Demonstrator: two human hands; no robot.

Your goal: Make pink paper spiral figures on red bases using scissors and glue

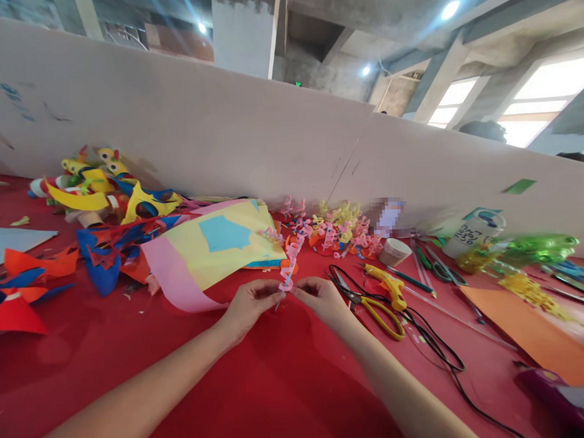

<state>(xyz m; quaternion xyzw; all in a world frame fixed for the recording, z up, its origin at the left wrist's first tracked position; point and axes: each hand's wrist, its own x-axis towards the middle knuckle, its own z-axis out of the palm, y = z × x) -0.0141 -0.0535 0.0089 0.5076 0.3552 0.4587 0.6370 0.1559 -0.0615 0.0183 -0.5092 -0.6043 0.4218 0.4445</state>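
A pink curled paper strip (288, 271) winds round a thin light-coloured stick, held upright and slightly tilted over the red table. The fingers of my left hand (250, 305) are closed on its lower left side, near the stick's bottom end. From the right, my right hand (323, 300) pinches the lower end of the same strip between thumb and fingers. Just behind lies a cluster of similar pink and yellow paper curls (343, 226). Left of it, yellow (231, 263) and pink paper sheets (179, 285) lie stacked, with a blue paper piece (225, 233) on top.
Yellow-handled scissors (383, 317), a yellow glue gun (389, 282) with a black cord and a paper cup (395, 252) lie to the right. Beyond are an orange sheet (529, 328) and a purple tool (556, 395). Colourful paper cutouts (100, 259) fill the left. A white partition (220, 132) stands behind.
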